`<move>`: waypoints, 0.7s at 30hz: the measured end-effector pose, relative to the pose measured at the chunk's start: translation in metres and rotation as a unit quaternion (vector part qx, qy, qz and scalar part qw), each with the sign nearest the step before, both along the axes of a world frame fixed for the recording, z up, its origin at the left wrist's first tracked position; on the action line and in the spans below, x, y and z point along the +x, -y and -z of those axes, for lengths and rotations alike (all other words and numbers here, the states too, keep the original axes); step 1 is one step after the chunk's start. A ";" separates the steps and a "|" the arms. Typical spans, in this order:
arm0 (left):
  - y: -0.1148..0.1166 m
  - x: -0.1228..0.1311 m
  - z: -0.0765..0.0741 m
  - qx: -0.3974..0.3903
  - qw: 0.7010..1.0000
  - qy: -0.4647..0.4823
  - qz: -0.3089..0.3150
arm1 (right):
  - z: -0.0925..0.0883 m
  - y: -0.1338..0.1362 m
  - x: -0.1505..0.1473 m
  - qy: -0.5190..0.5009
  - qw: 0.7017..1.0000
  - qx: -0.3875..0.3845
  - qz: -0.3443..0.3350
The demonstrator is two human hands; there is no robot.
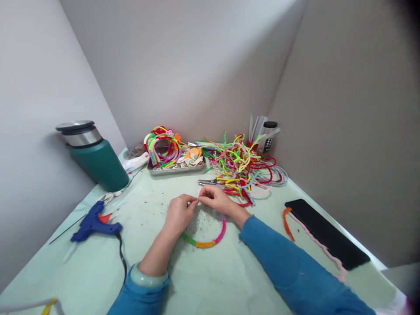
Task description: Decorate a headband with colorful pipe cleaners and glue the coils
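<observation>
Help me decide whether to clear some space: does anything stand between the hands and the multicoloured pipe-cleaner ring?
Nothing visible does. The left hand and right hand are at the pipe-cleaner ring, meeting by its far side. A heap of loose pipe cleaners lies beyond the right hand, outside the ring.

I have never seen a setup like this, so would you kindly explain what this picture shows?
No machine here, just a person's bare left hand and right hand. The single picture comes from a camera worn on the head, looking forward and down. The fingers of both hands appear to pinch the far part of a fuzzy, many-coloured ring. On the table around them are a glue gun, a flask, a filled tray, a tangle of pipe cleaners and a black slab.
</observation>
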State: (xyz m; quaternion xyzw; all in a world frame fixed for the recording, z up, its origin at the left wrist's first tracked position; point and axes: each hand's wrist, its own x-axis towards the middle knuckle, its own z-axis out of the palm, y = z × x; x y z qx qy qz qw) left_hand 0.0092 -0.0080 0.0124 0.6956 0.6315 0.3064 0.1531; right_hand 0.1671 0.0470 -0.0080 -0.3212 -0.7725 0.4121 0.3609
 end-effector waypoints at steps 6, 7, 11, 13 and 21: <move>-0.001 0.001 -0.002 -0.046 0.998 0.036 -0.001 | -0.001 0.001 0.000 -0.003 1.000 -0.006 -0.007; -0.002 0.000 -0.002 -0.053 0.998 0.041 0.000 | -0.001 0.001 0.000 -0.002 1.000 -0.006 -0.006; -0.003 -0.001 0.000 -0.076 0.995 0.057 0.000 | -0.001 0.001 0.000 0.000 1.000 -0.003 -0.006; -0.003 -0.001 0.001 -0.090 0.994 0.066 0.005 | -0.001 0.001 0.000 0.002 1.000 -0.003 -0.010; -0.005 -0.002 0.008 -0.092 0.990 0.099 0.041 | -0.001 0.002 0.000 0.004 1.000 -0.008 -0.018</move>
